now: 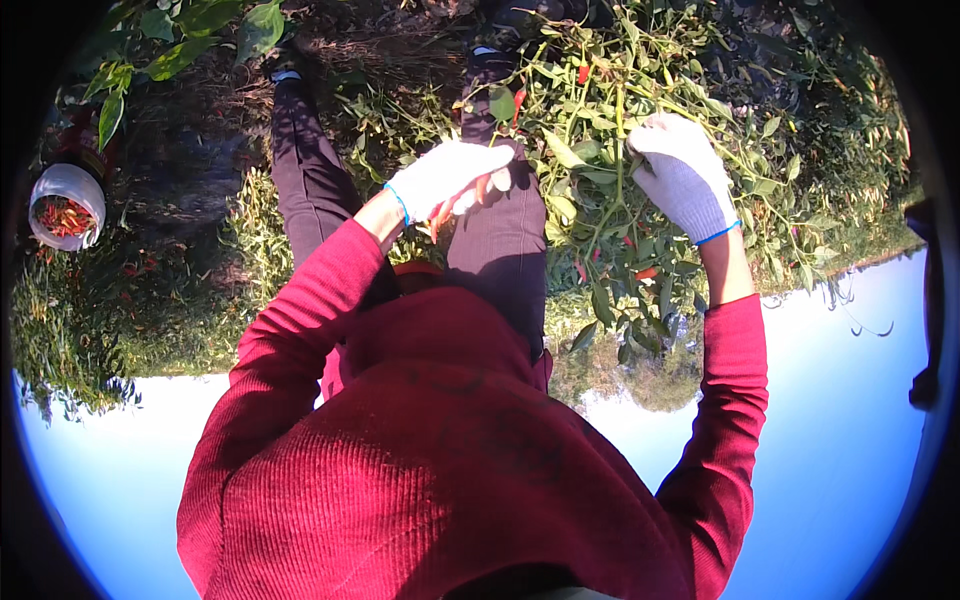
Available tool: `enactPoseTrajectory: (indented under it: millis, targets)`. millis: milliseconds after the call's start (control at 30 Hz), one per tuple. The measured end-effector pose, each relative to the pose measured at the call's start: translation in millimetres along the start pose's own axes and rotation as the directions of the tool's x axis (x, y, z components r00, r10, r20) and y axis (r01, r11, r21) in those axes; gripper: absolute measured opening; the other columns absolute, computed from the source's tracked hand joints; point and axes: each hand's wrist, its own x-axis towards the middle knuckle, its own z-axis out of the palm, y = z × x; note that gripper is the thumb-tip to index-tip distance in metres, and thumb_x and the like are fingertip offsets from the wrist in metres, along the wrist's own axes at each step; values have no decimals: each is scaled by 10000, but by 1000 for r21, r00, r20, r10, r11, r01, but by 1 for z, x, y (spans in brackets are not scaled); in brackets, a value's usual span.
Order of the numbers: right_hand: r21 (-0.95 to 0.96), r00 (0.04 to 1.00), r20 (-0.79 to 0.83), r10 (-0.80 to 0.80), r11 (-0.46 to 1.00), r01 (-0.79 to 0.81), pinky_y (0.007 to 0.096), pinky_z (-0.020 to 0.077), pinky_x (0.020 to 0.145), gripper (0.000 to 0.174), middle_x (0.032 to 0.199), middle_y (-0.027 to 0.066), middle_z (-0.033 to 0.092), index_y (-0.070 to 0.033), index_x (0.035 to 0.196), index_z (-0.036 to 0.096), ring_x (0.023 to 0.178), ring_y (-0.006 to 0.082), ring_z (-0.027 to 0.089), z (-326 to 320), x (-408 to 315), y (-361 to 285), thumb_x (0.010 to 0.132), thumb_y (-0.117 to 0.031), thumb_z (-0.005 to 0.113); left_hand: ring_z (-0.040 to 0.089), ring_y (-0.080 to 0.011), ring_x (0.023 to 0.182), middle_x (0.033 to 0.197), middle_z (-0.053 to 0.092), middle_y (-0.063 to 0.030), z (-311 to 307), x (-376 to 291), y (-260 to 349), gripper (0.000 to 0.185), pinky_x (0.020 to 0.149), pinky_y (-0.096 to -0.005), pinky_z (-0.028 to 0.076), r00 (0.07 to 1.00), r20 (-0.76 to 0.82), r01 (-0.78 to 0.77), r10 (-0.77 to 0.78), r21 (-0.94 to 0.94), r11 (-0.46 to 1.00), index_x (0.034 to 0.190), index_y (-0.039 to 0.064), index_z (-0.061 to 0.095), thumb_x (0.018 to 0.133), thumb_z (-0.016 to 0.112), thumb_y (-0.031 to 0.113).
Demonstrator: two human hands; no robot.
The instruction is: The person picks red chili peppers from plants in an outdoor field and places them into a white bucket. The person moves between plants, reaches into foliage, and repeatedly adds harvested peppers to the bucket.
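Note:
My left hand [448, 178], in a white knit glove with a blue cuff edge, is curled around a few red chili peppers [444, 214]. Their tips hang below the palm, over my dark trouser leg. On the other side, my right hand [682, 172] wears a matching glove. Its fingers are closed among the branches of a chili pepper plant [619, 142], beside a thick green stem. What lies inside those fingers is mostly hidden, though a bit of green shows by the thumb. Red chili peppers hang on this plant, one at its top [583, 73] and another lower down [646, 274].
A white bucket [69, 207] with red chili peppers inside is at the far left, with a red container [82, 146] behind it. Large green leaves [202, 30] reach in at the upper left. More pepper plants [847, 135] grow at right. Dry plant litter covers the ground [375, 52].

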Motion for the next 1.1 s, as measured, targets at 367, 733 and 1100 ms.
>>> enactPoseTrajectory:
  millis: [367, 733, 1100]
  targets:
    - [153, 992, 62, 108, 981, -116, 434, 528, 848, 214, 1001, 114, 694, -110, 1041, 682, 983, 326, 668, 6, -7, -2, 842, -189, 689, 615, -193, 640, 715, 637, -91, -26, 132, 20, 483, 625, -378, 486, 969, -245, 106, 27, 515, 850, 1044, -51, 656, 1022, 522, 413]
    - [196, 989, 58, 136, 970, -145, 424, 535, 849, 229, 987, 113, 691, -112, 1061, 687, 974, 321, 669, 6, -2, -3, 846, -190, 686, 660, -180, 577, 746, 708, -82, -49, 99, 56, 408, 620, -309, 562, 974, -150, -123, 173, 295, 948, 1058, 33, 720, 992, 566, 405]
    - [115, 995, -76, -62, 991, 70, 434, 486, 785, 129, 821, 134, 575, -42, 825, 602, 852, 348, 595, -2, 15, -5, 731, -95, 673, 582, -92, 588, 709, 586, -3, -68, 38, -50, 212, 554, -262, 493, 999, 29, 48, -39, -458, 888, 1186, 36, 597, 1051, 552, 193]
